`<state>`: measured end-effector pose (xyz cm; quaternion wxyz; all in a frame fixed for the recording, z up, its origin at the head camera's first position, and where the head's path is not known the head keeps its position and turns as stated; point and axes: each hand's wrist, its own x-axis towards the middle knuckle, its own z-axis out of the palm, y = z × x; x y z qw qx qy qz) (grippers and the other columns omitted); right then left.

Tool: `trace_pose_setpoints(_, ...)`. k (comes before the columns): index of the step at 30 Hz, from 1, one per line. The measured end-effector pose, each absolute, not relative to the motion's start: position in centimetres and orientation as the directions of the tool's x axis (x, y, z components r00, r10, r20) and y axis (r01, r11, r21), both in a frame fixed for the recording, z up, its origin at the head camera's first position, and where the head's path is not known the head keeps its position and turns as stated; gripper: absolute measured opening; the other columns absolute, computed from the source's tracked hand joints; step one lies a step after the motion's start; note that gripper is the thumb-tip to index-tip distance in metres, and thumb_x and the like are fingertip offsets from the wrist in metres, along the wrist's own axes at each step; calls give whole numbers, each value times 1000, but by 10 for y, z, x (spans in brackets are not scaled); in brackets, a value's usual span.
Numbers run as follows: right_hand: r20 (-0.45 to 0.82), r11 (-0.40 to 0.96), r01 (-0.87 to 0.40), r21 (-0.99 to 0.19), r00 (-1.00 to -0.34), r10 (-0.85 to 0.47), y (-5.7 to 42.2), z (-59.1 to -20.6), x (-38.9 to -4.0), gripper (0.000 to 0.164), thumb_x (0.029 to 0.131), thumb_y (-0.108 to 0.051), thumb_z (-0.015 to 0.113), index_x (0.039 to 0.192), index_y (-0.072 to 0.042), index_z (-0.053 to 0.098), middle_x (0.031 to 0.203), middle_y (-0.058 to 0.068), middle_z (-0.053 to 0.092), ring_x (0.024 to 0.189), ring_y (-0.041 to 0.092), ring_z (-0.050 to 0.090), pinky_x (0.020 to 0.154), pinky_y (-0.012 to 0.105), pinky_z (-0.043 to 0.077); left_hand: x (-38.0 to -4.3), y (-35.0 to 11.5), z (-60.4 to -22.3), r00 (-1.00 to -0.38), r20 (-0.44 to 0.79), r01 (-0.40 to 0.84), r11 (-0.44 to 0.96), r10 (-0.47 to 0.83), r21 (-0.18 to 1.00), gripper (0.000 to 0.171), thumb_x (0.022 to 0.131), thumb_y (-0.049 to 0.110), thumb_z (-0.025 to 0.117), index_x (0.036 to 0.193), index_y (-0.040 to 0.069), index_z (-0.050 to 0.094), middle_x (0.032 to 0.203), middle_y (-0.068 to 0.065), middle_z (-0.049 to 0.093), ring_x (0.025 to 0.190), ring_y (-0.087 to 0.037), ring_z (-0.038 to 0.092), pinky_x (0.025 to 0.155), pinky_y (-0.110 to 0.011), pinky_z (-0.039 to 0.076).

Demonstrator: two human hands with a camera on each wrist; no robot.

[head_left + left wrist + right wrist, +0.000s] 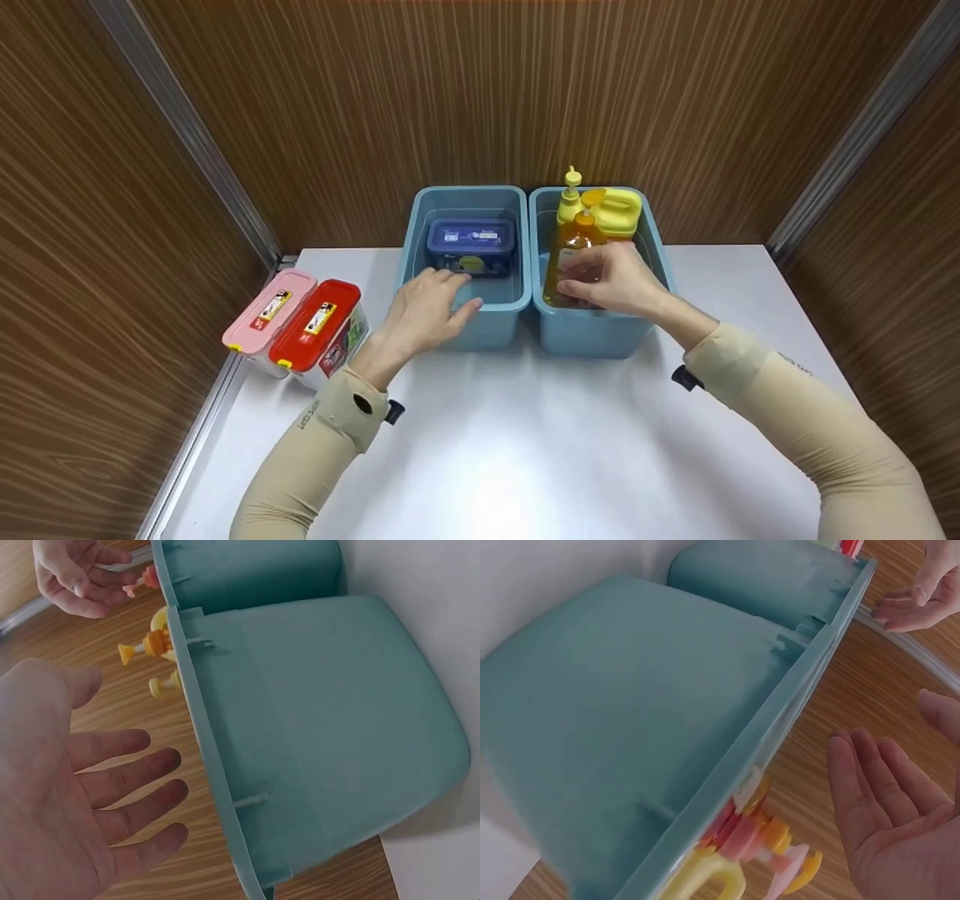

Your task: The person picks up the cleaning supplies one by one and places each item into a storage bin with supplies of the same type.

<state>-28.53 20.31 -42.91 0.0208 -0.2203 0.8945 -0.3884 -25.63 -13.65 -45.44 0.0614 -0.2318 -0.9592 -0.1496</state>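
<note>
My left hand [429,307] hovers over the near rim of the left blue bin [480,330], its fingers extended and holding nothing. Inside that bin lies a navy lidded box [472,244]. Above the right blue bin [585,334], my right hand [611,277] has loosely extended fingers with nothing between them, as the right wrist view shows. Beside it in this bin stand an orange pump bottle [577,236], a yellow pump bottle [568,206] and a yellow jug with a handle [621,211]. A pink-red pump top [739,840] shows in the right wrist view; the right hand mostly hides it in the head view.
To the left on the white table [480,442] stand a container with a pink lid [259,322] and one with a red lid [311,334], side by side. A wood-grain wall [480,90] rises behind the bins, with side panels at left and right.
</note>
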Motion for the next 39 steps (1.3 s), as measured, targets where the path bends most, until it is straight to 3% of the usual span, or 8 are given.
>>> trace_pose_setpoints(2, 126, 598, -377, -708, -900, -418, 198, -428, -286, 34, 99, -21, 87, 127, -3, 82, 118, 14, 86, 105, 31, 83, 101, 50, 69, -255, -142, -454, -888, 193, 457, 852, 418, 256, 59, 114, 52, 59, 153, 10, 68, 151, -16, 74, 132, -38, 70, 117, -56, 59)
trace_pose_setpoints(6, 137, 591, -406, -697, -884, -446, 187, -428, -286, 36, 100, -22, 86, 129, -2, 81, 118, 16, 85, 106, 31, 82, 104, 54, 67, -254, -153, -453, -896, 200, 440, 857, 397, 269, 59, 113, 51, 60, 153, 9, 68, 151, -17, 74, 133, -39, 71, 117, -57, 59)
trace_pose_setpoints(17, 159, 621, -436, -652, -879, -450, 171, -430, -286, 45, 96, -28, 89, 132, -4, 80, 119, 14, 86, 104, 29, 84, 101, 52, 69, -248, -183, -451, -940, 161, 336, 892, 299, 304, 64, 110, 53, 64, 159, 10, 64, 156, -14, 71, 135, -38, 70, 116, -59, 61)
trace_pose_setpoints(22, 159, 636, -443, -632, -877, -453, 167, -433, -286, 45, 99, -33, 86, 136, -8, 80, 117, 9, 85, 91, 22, 77, 90, 42, 69, -244, -197, -450, -949, 161, 309, 896, 270, 320, 65, 109, 52, 67, 159, 10, 63, 156, -15, 70, 134, -38, 70, 113, -59, 62)
trace_pose_setpoints(25, 169, 645, -457, -612, -873, -458, 163, -437, -287, 45, 102, -33, 82, 139, -8, 79, 121, 11, 83, 92, 24, 72, 86, 38, 64, -242, -205, -450, -948, 176, 309, 894, 264, 324, 64, 109, 51, 67, 157, 8, 65, 154, -17, 71, 135, -40, 70, 113, -60, 62)
trace_pose_setpoints(27, 175, 656, -461, -597, -873, -455, 161, -439, -287, 45, 103, -32, 79, 141, -7, 77, 127, 15, 81, 98, 28, 71, 90, 42, 63, -242, -210, -450, -948, 189, 308, 892, 257, 331, 63, 109, 50, 66, 155, 7, 66, 153, -18, 72, 135, -41, 70, 113, -61, 61)
trace_pose_setpoints(33, 176, 691, -451, -565, -884, -434, 154, -446, -288, 56, 105, -36, 76, 149, -3, 70, 154, 19, 71, 141, 42, 66, 128, 61, 48, -239, -224, -450, -956, 202, 272, 895, 211, 355, 63, 109, 49, 66, 155, 7, 66, 154, -19, 71, 136, -44, 70, 115, -64, 59)
trace_pose_setpoints(39, 128, 731, -407, -548, -904, -408, 148, -454, -289, 70, 105, -45, 73, 160, -3, 60, 169, 21, 58, 158, 43, 54, 134, 64, 41, -234, -236, -454, -969, 170, 228, 907, 177, 355, 64, 109, 49, 66, 157, 8, 64, 158, -22, 68, 142, -47, 66, 118, -69, 56)
